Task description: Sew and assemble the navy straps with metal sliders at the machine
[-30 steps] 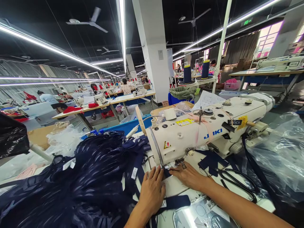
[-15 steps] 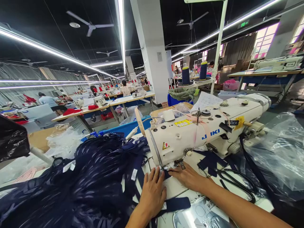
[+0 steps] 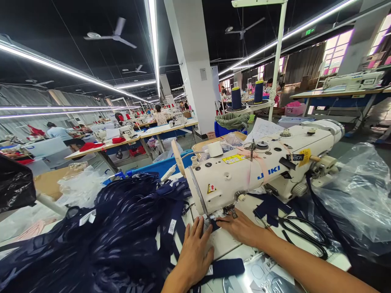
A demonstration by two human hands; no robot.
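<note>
A white sewing machine (image 3: 238,175) stands in front of me, and both hands are at its needle end. My left hand (image 3: 195,254) lies flat on navy fabric left of the needle area, fingers stretched forward. On the other side, below the machine head, my right hand (image 3: 241,228) reaches in with its fingers extended over the navy cloth at the presser foot. The machine head partly hides the fingertips and the cloth there. A navy strap (image 3: 227,266) runs out by my left wrist. Just left of that hand is a white label (image 3: 172,226) on navy fabric.
A large heap of navy straps (image 3: 122,215) covers the left side. Black-handled scissors (image 3: 305,234) and navy scraps (image 3: 270,208) lie right of my right hand. Clear plastic (image 3: 366,195) is bunched at far right. Two navy thread cones (image 3: 236,99) stand behind the machine.
The view has shifted slightly. Both hands stay almost in place at the needle area, with only slight movement in the left fingers.
</note>
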